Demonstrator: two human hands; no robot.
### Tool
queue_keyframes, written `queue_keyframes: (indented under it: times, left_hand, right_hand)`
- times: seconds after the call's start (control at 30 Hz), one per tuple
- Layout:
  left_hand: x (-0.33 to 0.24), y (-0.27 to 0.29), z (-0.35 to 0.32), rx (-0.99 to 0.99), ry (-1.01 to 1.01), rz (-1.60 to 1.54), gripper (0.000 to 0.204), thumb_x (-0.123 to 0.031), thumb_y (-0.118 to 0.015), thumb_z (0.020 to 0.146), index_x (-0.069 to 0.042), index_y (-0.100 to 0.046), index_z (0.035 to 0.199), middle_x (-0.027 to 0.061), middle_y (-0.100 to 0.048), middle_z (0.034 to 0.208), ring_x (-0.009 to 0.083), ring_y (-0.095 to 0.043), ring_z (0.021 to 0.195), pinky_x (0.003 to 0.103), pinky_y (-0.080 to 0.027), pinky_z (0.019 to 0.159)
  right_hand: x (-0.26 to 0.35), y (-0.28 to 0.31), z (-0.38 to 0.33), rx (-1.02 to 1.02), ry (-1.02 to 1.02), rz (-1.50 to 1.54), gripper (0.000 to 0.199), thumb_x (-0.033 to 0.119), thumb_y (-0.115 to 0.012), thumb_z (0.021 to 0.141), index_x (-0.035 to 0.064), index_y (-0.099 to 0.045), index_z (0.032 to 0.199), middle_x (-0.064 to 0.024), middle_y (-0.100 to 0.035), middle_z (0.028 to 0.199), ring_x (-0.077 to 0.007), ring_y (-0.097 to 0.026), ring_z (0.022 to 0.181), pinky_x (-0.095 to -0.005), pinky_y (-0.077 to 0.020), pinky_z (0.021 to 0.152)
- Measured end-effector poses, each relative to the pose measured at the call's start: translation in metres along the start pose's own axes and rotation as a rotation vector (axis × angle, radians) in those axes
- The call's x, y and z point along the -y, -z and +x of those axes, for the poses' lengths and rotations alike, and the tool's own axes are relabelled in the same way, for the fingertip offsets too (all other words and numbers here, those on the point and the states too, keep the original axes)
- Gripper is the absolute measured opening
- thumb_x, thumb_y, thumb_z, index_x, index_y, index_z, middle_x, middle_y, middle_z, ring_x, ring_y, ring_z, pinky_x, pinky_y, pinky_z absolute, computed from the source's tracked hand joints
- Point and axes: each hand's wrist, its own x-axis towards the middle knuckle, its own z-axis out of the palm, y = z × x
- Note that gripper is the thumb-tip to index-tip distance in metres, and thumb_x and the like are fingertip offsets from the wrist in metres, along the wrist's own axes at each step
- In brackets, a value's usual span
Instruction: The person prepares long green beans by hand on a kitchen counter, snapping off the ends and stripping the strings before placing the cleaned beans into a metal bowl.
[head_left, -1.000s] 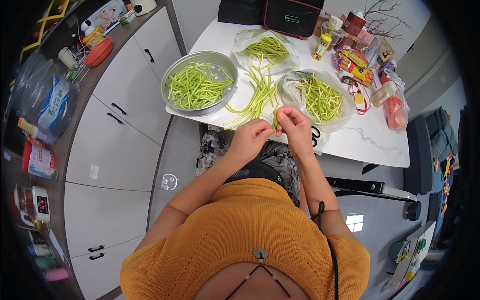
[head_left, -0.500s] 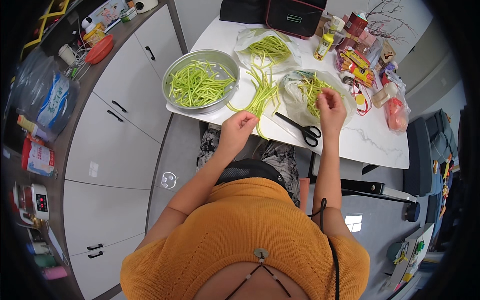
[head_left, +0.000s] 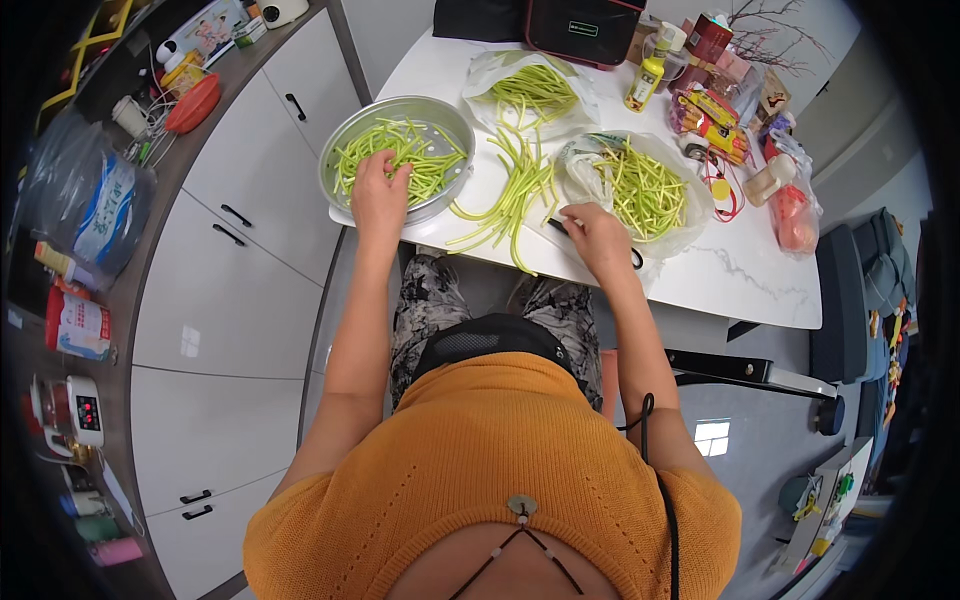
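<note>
My left hand [head_left: 382,195] reaches over the round metal strainer pan [head_left: 465,150], its curved fingers at the cut green stems [head_left: 430,175], which look like garlic scapes. Thumb and fingers are apart, with no stem visibly gripped. Above the black scissors [head_left: 637,259] is my right hand [head_left: 598,240], fingers curled together; what they hold, if anything, is hidden. The hand covers most of the scissors. Between my hands, a loose bunch of long scapes [head_left: 520,195] lies on the white table. An open plastic bag [head_left: 690,195] of short stem pieces [head_left: 645,190] stands beside my right hand.
Behind the bunch lies another plastic bag [head_left: 485,75] of long scapes. A yellow bottle [head_left: 645,85], snack packets [head_left: 710,125] and a bag of red items [head_left: 795,220] crowd the table's right side. White cabinets [head_left: 240,290] stand to my left.
My left hand has moved left from the loose bunch to the pan. My right hand has come down and left from over the bag of pieces to above the scissors.
</note>
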Motion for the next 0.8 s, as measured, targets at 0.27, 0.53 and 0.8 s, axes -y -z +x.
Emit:
queue_keyframes:
  times: [0.27, 0.53, 0.8]
  left_hand:
    - [-0.016, -0.004, -0.032, 0.122, 0.035, -0.184, 0.015, -0.011, -0.064, 0.076, -0.004, -0.062, 0.090, 0.0104, -0.057, 0.082, 0.0229, -0.056, 0.066, 0.033, -0.045, 0.062]
    - [-0.037, -0.009, -0.057, 0.218, 0.035, -0.316, 0.012, -0.010, -0.063, 0.077, -0.004, -0.063, 0.087, 0.0093, -0.056, 0.077, 0.0209, -0.055, 0.063, 0.031, -0.045, 0.060]
    - [-0.052, -0.011, -0.065, 0.350, 0.015, -0.460, 0.021, -0.006, -0.065, 0.076, -0.002, -0.062, 0.096, 0.0067, -0.056, 0.084, 0.0129, -0.052, 0.061, 0.025, -0.043, 0.057]
  right_hand:
    - [-0.001, -0.032, 0.003, 0.118, 0.145, -0.298, 0.014, 0.010, -0.053, 0.078, 0.0108, -0.065, 0.085, -0.0098, -0.058, 0.083, -0.0296, -0.061, 0.073, -0.0381, -0.0490, 0.061]
    - [0.006, -0.025, 0.010, -0.020, 0.166, -0.253, 0.009, 0.010, -0.057, 0.078, 0.0103, -0.062, 0.086, -0.0084, -0.059, 0.084, -0.0300, -0.060, 0.069, -0.0382, -0.0477, 0.059]
    - [0.015, 0.016, 0.011, -0.191, -0.216, 0.781, 0.005, 0.007, -0.056, 0.087, 0.0054, -0.058, 0.091, -0.0024, -0.062, 0.079, -0.0045, -0.047, 0.050, -0.0188, -0.0353, 0.043]
